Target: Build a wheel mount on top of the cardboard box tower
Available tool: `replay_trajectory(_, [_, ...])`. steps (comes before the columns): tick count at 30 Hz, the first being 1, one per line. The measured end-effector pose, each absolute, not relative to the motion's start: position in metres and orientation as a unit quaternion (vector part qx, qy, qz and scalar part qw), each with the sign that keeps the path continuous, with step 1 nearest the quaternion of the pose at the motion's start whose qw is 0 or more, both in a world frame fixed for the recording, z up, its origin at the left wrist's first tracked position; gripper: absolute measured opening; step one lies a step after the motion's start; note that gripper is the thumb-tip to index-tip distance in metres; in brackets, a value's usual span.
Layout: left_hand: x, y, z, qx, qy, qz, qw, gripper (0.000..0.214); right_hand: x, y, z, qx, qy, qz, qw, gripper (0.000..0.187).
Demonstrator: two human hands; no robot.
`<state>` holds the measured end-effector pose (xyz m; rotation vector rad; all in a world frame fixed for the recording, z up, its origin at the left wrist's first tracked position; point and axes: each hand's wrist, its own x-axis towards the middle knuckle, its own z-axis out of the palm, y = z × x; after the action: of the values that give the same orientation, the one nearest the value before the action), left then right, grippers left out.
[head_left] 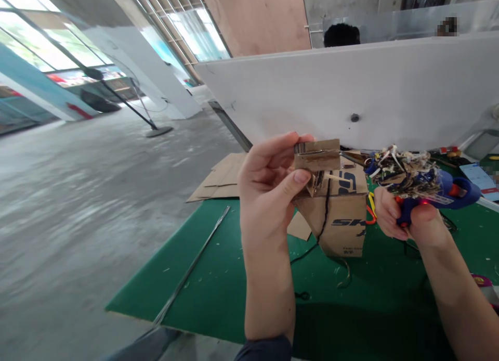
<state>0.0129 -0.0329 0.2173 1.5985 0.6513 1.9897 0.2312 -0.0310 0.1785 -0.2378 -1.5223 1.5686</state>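
Observation:
My left hand (268, 173) is closed on a small cardboard piece (322, 159), pinched between thumb and fingers, with a glossy line along its face. My right hand (405, 215) wraps round the handle of a blue hot glue gun (454, 187). Scraps and strands cover much of the gun's body, and a red light glows near the grip. Its nozzle points left, at or very near the right end of the cardboard piece. Behind my hands stands a cardboard box (345, 228) with dark printing, and a black cord (326, 215) hangs down its side.
The green table (206, 278) carries a bundle of thin rods (195, 262) at left and flat cardboard sheets (222, 176) behind. A white partition (296, 95) stands at the back, with two people's heads above it. A phone-like blue item (479, 176) lies far right.

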Motion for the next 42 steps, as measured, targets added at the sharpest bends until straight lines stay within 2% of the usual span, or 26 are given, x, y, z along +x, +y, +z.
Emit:
replay_trajectory(12, [0.0100, -0.0326, 0.2163, 0.578, 0.258, 0.720, 0.285, 0.037, 0.2306, -0.0318, 0.1799, -0.088, -0.604, 0.651, 0.451, 0.060])
replay_trajectory(20, [0.0120, -0.0334, 0.2175, 0.568, 0.242, 0.738, 0.272, 0.036, 0.2319, -0.0304, 0.1768, -0.082, -0.593, 0.658, 0.456, 0.048])
replay_trajectory(26, [0.0129, -0.0350, 0.2180, 0.570, 0.241, 0.735, 0.276, 0.036, 0.2332, -0.0277, 0.1750, -0.076, -0.594, 0.663, 0.450, 0.057])
replay_trajectory(38, [0.0128, -0.0332, 0.2174, 0.600, 0.192, 0.734, 0.253, 0.031, 0.2342, -0.0236, 0.1729, -0.082, -0.608, 0.660, 0.434, 0.057])
replay_trajectory(42, [0.0113, -0.0342, 0.2164, 0.591, 0.227, 0.728, 0.263, 0.036, 0.2356, -0.0238, 0.1724, -0.076, -0.602, 0.660, 0.443, 0.056])
